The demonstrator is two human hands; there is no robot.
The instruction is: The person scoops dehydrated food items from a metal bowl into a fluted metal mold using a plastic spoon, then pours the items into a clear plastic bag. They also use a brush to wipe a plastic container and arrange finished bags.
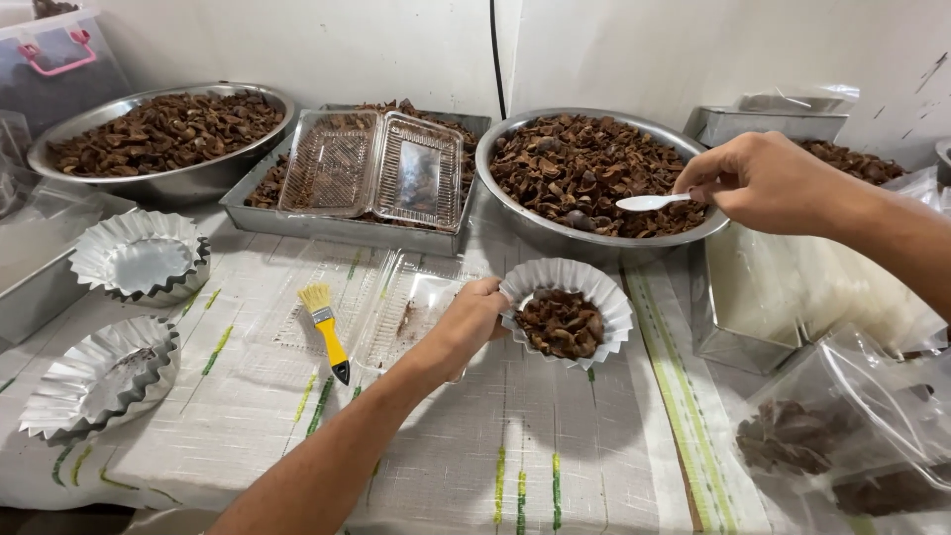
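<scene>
Over steel bowl, right hand, white spoon lying level, bowl-end pointing left

Paper cup w/ brown bits; white spoon level.

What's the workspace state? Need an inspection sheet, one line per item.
Surface: table under a white cloth with green stripes.
Job's things: fluted paper cup part filled with brown shell pieces; white plastic spoon over the steel bowl of the same pieces.
Clutter: yellow-handled brush; open clear clamshell box on a steel tray; two stacks of empty paper cups; second steel bowl; plastic bags.
Grippers: left hand grips the cup's rim; right hand holds the spoon.
Cables: black cable down the wall.
Surroundings: white wall.
</scene>
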